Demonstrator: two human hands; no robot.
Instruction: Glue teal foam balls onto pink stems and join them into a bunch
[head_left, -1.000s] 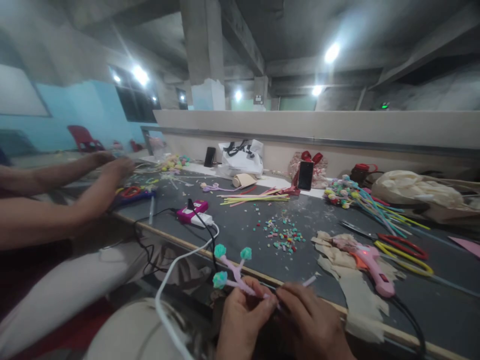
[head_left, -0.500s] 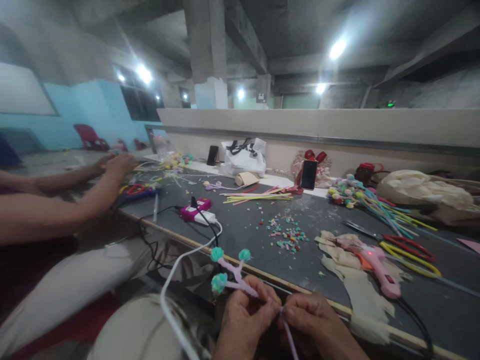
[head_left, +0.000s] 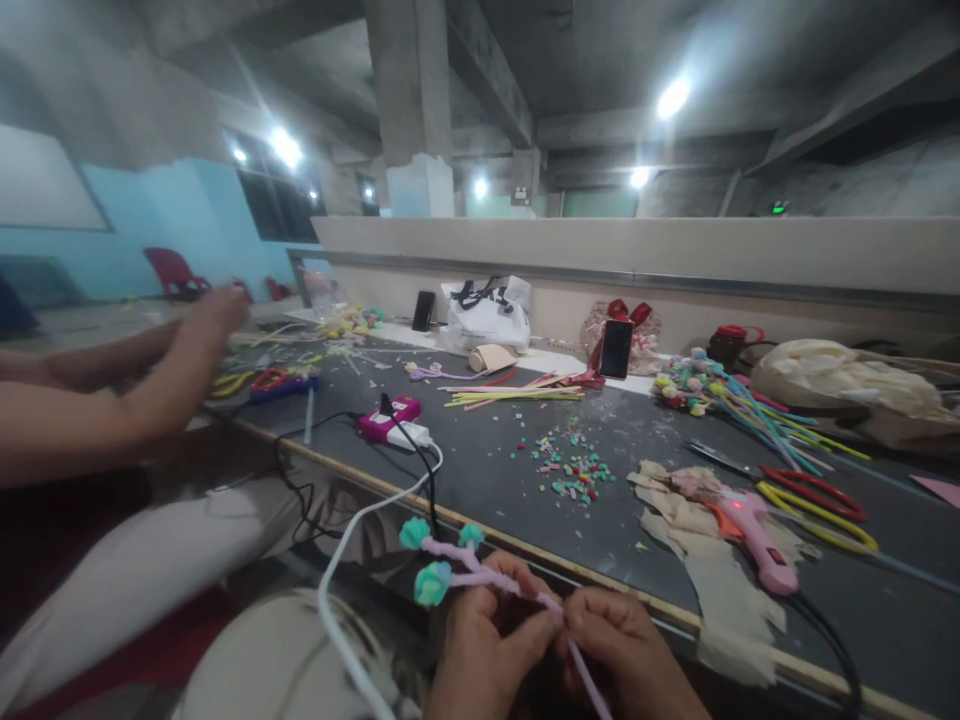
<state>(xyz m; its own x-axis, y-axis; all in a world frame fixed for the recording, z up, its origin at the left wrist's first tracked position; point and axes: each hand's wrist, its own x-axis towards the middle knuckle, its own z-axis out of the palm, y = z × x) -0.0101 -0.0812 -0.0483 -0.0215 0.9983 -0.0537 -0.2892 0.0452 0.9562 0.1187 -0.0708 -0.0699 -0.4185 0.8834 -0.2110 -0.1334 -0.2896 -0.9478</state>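
Note:
A pink-lilac pipe-cleaner flower stem [head_left: 459, 577] with three branches, each tipped with a teal bloom, crosses in front of me below the table edge. My left hand [head_left: 484, 645] is closed on it, thumb and fingers pinching the twisted part. Close beside, my right hand [head_left: 634, 650] pinches the same stem where its long thin end slants down between the hands. The right fingertips are partly hidden. Small teal, red and pink bits [head_left: 581, 470] lie scattered on the dark table [head_left: 480, 460] beyond my hands.
On the right, a pink glue gun [head_left: 761, 540] rests on torn paper, with scissors [head_left: 817, 495] beside it. Finished flower stems [head_left: 697, 380] lie behind. A purple power strip [head_left: 390, 420] and white cable [head_left: 341, 570] are left. A co-worker's arms [head_left: 150, 370] reach over the table's left side.
The flower stem has tilted, its blooms shifting left and downward. My hands stay close together, still pinching it. The co-worker's hands have moved left and up.

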